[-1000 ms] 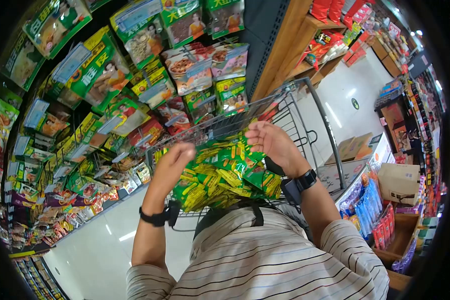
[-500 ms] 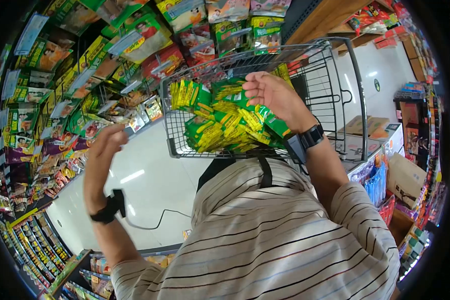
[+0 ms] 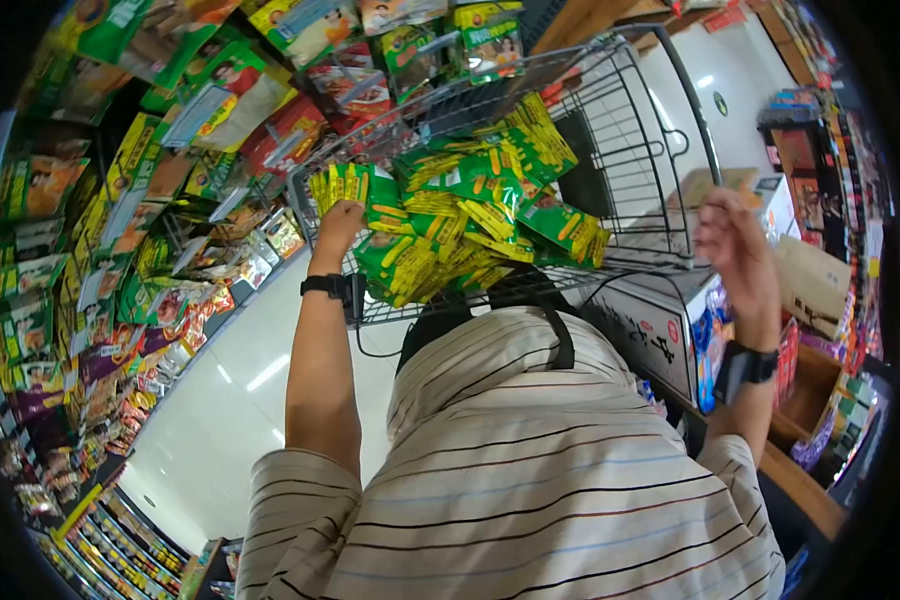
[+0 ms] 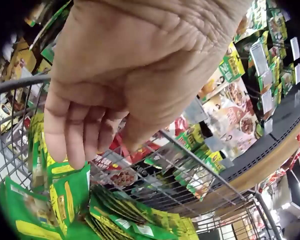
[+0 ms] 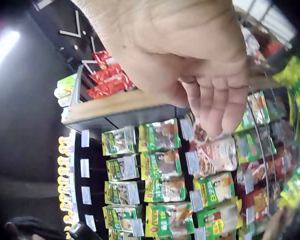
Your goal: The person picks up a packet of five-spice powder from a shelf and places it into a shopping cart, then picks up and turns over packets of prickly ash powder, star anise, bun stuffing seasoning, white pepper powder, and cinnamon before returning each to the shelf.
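Hands trade places at the shopping cart (image 3: 630,150): the left hand (image 3: 340,222) has come up from low on the left to the cart's near-left corner, while the right hand (image 3: 735,250) has lifted off the green packets (image 3: 460,220) and swung out past the cart's right side.

Snack bags (image 3: 185,120) hang in packed rows on the left, just beside the wire cart, which stands right before a person in a striped shirt (image 3: 530,450). Green packets lie heaped inside the cart's basket, up to its rim. Left-hand fingers (image 4: 75,135) hang loosely bent over the packets at the rim and grip nothing that shows; whether their tips touch a packet cannot be told. Empty, fingers loosely curled, the right hand hovers well apart from the heap.
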`<action>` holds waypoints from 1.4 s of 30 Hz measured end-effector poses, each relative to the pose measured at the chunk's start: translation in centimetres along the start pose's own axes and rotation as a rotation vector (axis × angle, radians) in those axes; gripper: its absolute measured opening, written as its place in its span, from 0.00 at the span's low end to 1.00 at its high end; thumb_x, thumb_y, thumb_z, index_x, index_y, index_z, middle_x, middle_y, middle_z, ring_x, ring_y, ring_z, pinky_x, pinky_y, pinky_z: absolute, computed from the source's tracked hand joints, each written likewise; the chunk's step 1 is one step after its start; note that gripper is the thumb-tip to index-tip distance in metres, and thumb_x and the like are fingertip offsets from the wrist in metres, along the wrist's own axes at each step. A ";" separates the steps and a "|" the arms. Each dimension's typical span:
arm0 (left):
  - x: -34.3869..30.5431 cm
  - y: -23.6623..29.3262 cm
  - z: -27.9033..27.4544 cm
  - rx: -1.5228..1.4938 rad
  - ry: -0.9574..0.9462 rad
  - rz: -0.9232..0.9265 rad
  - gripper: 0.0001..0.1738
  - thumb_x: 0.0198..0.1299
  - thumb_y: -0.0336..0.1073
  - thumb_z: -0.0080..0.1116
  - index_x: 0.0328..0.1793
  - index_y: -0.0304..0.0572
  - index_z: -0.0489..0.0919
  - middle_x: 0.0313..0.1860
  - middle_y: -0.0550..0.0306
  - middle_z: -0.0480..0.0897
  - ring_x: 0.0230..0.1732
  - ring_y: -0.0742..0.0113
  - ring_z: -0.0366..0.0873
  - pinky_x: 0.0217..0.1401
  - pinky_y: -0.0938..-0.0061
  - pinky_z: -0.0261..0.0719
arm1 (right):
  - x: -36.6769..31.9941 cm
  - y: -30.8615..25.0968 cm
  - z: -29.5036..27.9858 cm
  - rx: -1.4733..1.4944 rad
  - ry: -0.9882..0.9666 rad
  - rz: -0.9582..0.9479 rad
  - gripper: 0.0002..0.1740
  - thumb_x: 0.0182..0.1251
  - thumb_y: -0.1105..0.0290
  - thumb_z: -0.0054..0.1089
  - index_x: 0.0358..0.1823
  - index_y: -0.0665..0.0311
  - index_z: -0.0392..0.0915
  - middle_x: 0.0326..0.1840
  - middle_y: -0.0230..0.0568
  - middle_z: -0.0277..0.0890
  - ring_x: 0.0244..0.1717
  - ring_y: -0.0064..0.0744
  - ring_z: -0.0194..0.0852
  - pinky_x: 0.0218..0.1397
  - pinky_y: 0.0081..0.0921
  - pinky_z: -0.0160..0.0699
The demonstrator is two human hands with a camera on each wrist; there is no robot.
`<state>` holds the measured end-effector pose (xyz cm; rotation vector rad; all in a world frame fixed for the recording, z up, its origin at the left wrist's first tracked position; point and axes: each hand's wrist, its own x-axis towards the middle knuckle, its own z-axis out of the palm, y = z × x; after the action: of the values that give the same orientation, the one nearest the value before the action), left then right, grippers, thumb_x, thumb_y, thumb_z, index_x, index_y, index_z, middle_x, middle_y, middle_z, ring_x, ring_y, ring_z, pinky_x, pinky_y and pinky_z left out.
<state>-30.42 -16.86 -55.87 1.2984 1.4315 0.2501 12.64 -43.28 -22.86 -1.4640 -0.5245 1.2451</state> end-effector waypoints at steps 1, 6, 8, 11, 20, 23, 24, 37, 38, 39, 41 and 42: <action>0.9 -0.6 0.3 0.052 -0.019 -0.018 0.23 0.67 0.50 0.58 0.54 0.36 0.81 0.35 0.55 0.83 0.30 0.70 0.80 0.32 0.72 0.75 | -2.1 -0.7 -1.9 0.010 0.089 -0.024 0.21 0.77 0.58 0.53 0.60 0.66 0.71 0.47 0.38 0.80 0.42 0.26 0.81 0.44 0.23 0.83; 4.7 -3.8 1.7 0.435 0.037 -0.055 0.27 0.66 0.45 0.55 0.65 0.33 0.76 0.60 0.33 0.79 0.61 0.35 0.75 0.65 0.49 0.72 | -12.1 -6.2 -9.2 -0.143 0.414 -0.126 0.25 0.79 0.56 0.50 0.66 0.67 0.69 0.49 0.37 0.79 0.44 0.20 0.77 0.45 0.19 0.79; 5.0 -4.7 2.2 0.465 0.166 0.012 0.30 0.65 0.43 0.54 0.69 0.30 0.71 0.65 0.32 0.75 0.65 0.35 0.70 0.69 0.51 0.70 | -13.4 -6.9 -9.9 -0.171 0.476 -0.186 0.24 0.79 0.57 0.50 0.66 0.67 0.69 0.49 0.35 0.79 0.43 0.19 0.77 0.45 0.18 0.78; 6.1 -5.9 2.3 0.528 0.224 0.102 0.31 0.66 0.41 0.52 0.72 0.29 0.68 0.69 0.31 0.71 0.70 0.36 0.65 0.73 0.53 0.66 | -13.3 -6.3 -9.5 -0.149 0.505 -0.176 0.23 0.79 0.58 0.52 0.65 0.66 0.70 0.46 0.32 0.79 0.42 0.17 0.76 0.42 0.15 0.76; 8.0 -7.0 2.4 0.505 0.294 0.046 0.28 0.66 0.37 0.50 0.70 0.30 0.69 0.67 0.32 0.72 0.71 0.37 0.64 0.73 0.53 0.66 | -3.2 2.4 2.9 -0.017 0.128 0.100 0.18 0.79 0.58 0.49 0.54 0.67 0.73 0.40 0.41 0.82 0.36 0.29 0.82 0.40 0.27 0.83; 8.2 -7.6 2.3 0.491 0.392 0.097 0.27 0.65 0.37 0.51 0.68 0.31 0.70 0.67 0.33 0.72 0.70 0.37 0.65 0.72 0.53 0.67 | -1.9 2.6 4.1 -0.024 0.093 0.102 0.18 0.79 0.58 0.48 0.54 0.67 0.74 0.41 0.42 0.82 0.37 0.30 0.82 0.41 0.28 0.84; 8.4 -7.9 2.1 0.526 0.369 0.095 0.26 0.65 0.37 0.51 0.68 0.31 0.71 0.67 0.33 0.72 0.70 0.37 0.65 0.72 0.53 0.67 | -1.4 2.8 4.2 -0.003 0.073 0.091 0.18 0.79 0.59 0.48 0.54 0.68 0.74 0.42 0.43 0.82 0.38 0.30 0.82 0.41 0.28 0.84; 9.8 -10.2 3.0 0.467 0.269 -0.064 0.29 0.64 0.40 0.51 0.68 0.31 0.71 0.70 0.34 0.70 0.71 0.37 0.66 0.72 0.53 0.66 | 4.9 6.2 10.8 -0.010 -0.112 0.224 0.15 0.79 0.62 0.49 0.53 0.66 0.75 0.41 0.39 0.82 0.38 0.27 0.82 0.42 0.25 0.82; 10.6 -11.0 3.0 0.429 0.235 -0.103 0.28 0.64 0.41 0.51 0.67 0.30 0.72 0.69 0.33 0.72 0.69 0.37 0.67 0.70 0.52 0.67 | 5.2 6.4 11.0 -0.013 -0.123 0.227 0.15 0.78 0.61 0.49 0.52 0.66 0.76 0.41 0.40 0.82 0.38 0.27 0.82 0.42 0.25 0.82; 11.5 -11.6 2.9 0.391 0.202 -0.141 0.28 0.64 0.41 0.52 0.66 0.30 0.73 0.67 0.32 0.73 0.68 0.36 0.69 0.69 0.52 0.69 | 5.4 6.5 11.3 -0.016 -0.135 0.230 0.16 0.78 0.61 0.50 0.52 0.66 0.76 0.41 0.40 0.82 0.38 0.27 0.82 0.42 0.25 0.81; 12.2 -12.1 2.9 0.384 0.121 -0.180 0.26 0.64 0.41 0.52 0.64 0.30 0.74 0.62 0.31 0.76 0.64 0.34 0.72 0.65 0.50 0.71 | 5.7 6.7 11.6 -0.014 -0.147 0.239 0.16 0.78 0.60 0.50 0.51 0.66 0.77 0.40 0.39 0.83 0.38 0.27 0.82 0.42 0.25 0.82; 12.3 -12.0 2.8 0.416 0.074 -0.181 0.26 0.64 0.41 0.53 0.63 0.30 0.74 0.60 0.30 0.78 0.62 0.33 0.74 0.63 0.49 0.73 | 5.7 6.8 11.6 -0.009 -0.148 0.246 0.16 0.78 0.60 0.51 0.51 0.66 0.77 0.40 0.39 0.83 0.37 0.27 0.82 0.42 0.25 0.82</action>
<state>-31.84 -12.98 -72.77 1.4884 1.7130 -0.1304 2.30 -35.48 -29.72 -1.4843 -0.4578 1.5552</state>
